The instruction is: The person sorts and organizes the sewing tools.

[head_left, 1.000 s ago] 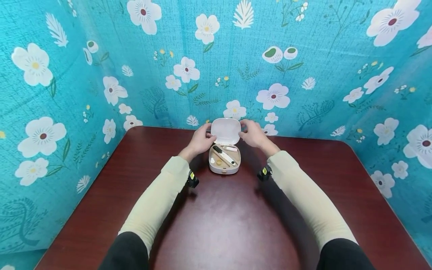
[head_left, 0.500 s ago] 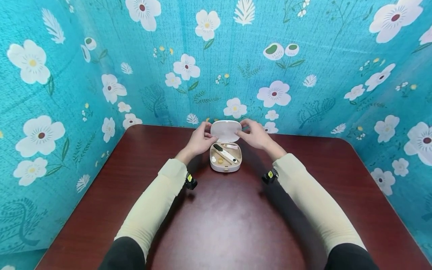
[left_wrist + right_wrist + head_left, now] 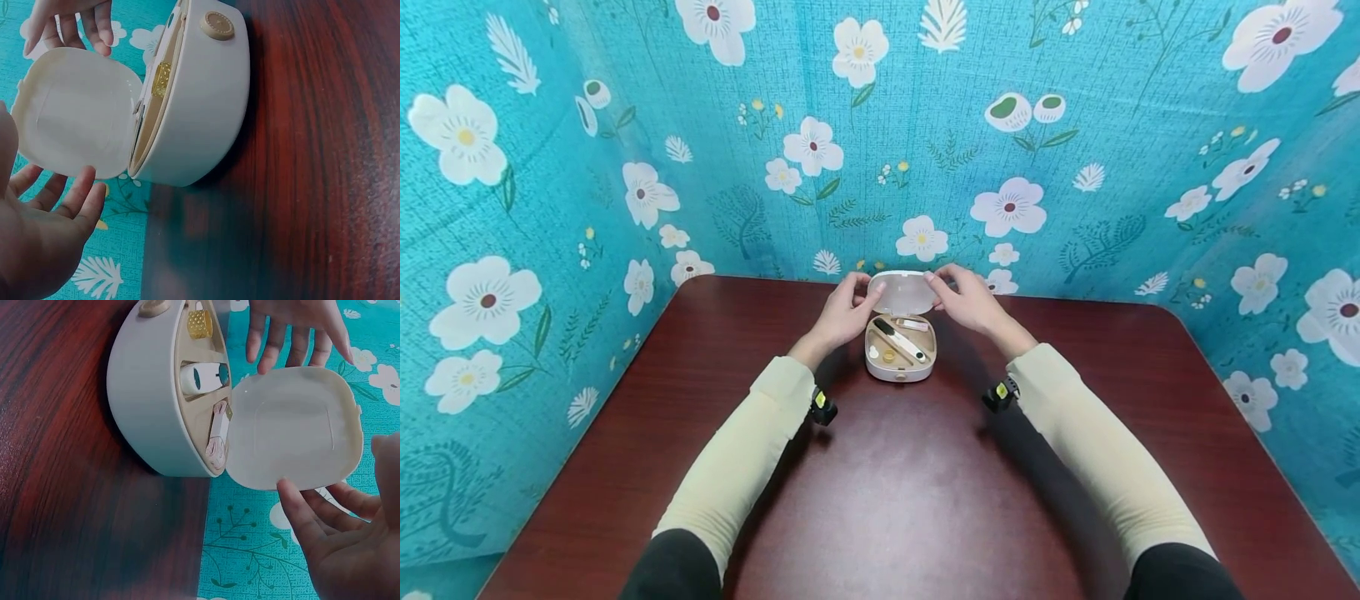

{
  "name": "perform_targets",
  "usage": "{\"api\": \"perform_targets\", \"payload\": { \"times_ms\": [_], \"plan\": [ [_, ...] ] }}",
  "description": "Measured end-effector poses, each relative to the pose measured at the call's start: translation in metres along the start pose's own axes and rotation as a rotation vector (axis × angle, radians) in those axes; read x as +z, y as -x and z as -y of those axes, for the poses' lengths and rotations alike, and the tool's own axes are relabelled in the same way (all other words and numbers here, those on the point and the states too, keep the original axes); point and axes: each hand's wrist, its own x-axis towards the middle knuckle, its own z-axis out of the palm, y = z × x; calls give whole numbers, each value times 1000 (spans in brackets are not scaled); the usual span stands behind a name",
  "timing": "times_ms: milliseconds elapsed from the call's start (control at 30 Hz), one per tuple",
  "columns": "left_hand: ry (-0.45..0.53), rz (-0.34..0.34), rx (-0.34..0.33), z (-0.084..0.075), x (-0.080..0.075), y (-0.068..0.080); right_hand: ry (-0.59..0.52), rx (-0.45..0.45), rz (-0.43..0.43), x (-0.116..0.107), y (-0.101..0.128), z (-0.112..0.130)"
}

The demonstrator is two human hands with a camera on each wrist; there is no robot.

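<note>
A small white box (image 3: pixel 901 375) stands on the table with its lid (image 3: pixel 901 293) raised and tilted at the back hinge. My left hand (image 3: pixel 844 310) is at the lid's left edge, its fingers (image 3: pixel 78 187) extended against the rim. On the other side my right hand (image 3: pixel 967 302) touches the lid's right edge with loosely spread fingers (image 3: pixel 297 506). Inside the box's tan tray lie a long white tool with a dark end (image 3: pixel 901 341), a gold dimpled thimble (image 3: pixel 200 324) and a pale pink bundle (image 3: pixel 217 434). A round tan button (image 3: pixel 217 25) marks the front.
The dark red-brown table (image 3: pixel 880 483) extends around the box. A turquoise flowered cloth (image 3: pixel 850 125) hangs close behind the lid and along both sides. Each wrist carries a small black camera (image 3: pixel 823 407).
The lid has tipped forward toward the tray, and its inner face looks flatter from above. Both hands have followed it, and the right thumb now lies by the lid's upper edge.
</note>
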Motion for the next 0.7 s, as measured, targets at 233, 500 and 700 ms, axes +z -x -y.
{"api": "perform_targets", "payload": {
  "times_ms": [233, 500, 700],
  "plan": [
    [-10, -21, 20, 3, 1, 0, 43, 17, 34, 1, 4, 2],
    [-17, -14, 23, 4, 2, 0, 28, 31, 120, -1, 7, 0],
    [-26, 24, 29, 7, 1, -1, -96, 64, 196, -3, 13, 1]
  ]
}}
